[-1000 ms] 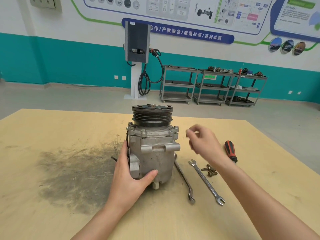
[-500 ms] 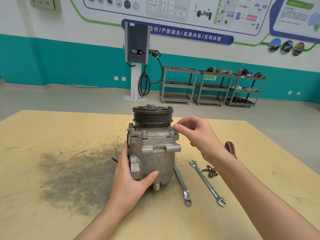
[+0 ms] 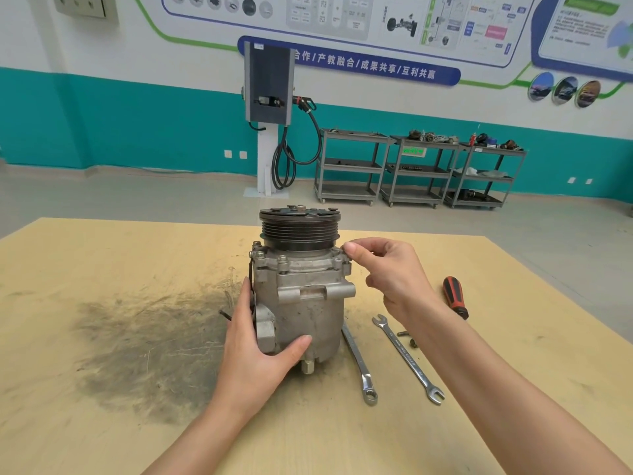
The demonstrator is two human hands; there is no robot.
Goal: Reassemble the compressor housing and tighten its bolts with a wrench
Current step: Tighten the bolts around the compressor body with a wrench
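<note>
While the left hand [image 3: 255, 351] gripped the upright compressor [image 3: 301, 303] at mid-tabletop, the right hand [image 3: 387, 272] pinched its fingers, apparently on a bolt, at the housing's upper right flange, wrenches [image 3: 407, 358] lying near-right.

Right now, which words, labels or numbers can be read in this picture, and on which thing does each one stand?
"合作/产教融合/成果共享/互利共赢": blue banner on the white wall; its left end is hidden.
Green sign on the grey metal cart: too blurred.
Wall posters: too small.
Silver open-ended wrench shank: stamped marks, illegible.
Grey compressor housing: none visible.
</note>
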